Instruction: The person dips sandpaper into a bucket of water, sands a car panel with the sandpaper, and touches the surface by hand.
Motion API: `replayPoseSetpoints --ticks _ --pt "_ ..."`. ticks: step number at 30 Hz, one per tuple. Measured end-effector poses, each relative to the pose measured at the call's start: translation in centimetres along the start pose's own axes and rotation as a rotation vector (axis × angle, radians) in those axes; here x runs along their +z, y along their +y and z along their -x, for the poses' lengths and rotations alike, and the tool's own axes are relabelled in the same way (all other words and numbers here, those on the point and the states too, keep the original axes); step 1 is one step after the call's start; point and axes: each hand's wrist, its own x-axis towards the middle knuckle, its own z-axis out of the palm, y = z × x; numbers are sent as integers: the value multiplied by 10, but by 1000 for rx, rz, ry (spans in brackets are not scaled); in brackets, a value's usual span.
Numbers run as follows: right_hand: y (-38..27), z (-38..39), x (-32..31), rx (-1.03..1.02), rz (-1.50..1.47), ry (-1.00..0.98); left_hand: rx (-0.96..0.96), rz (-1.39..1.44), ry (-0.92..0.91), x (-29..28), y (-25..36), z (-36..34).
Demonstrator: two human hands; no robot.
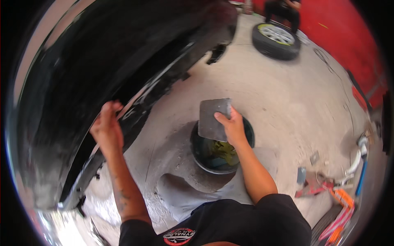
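While the right hand (pixel 234 125) holds a flat gray sheet (pixel 211 119) by its right side, the left hand (pixel 107 129) is up by the big black car part (pixel 102 61). The right thumb lies on top of the sheet and the other fingers go behind it, so the grip is closed tight on it. The sheet is over a dark bucket (pixel 200 152) and hides some of its far side. Down in the bucket are some yellow-green bits (pixel 223 151).

The left fingers are bent in close together near the long edge of the car part. They are a bit blurry, so I cannot tell if they pinch anything.

Farther off, a wheel (pixel 273 50) lies flat on the pale floor (pixel 295 102), close to a person in dark clothes (pixel 283 13). Behind them is a red wall (pixel 336 37).
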Motion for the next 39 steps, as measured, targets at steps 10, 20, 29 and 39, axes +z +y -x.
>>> replayPoseSetpoints --ticks 10,20,29,39 --pt "-50 -19 162 -458 141 -344 -131 59 -77 -6 20 10" --pt "-45 -23 190 -417 -83 -258 -66 81 -12 -17 22 15" --pt "-49 -30 197 -491 -18 -295 2 6 -60 -20 21 9" --pt "-43 -23 206 -721 249 -261 46 -14 -52 -27 10 8"
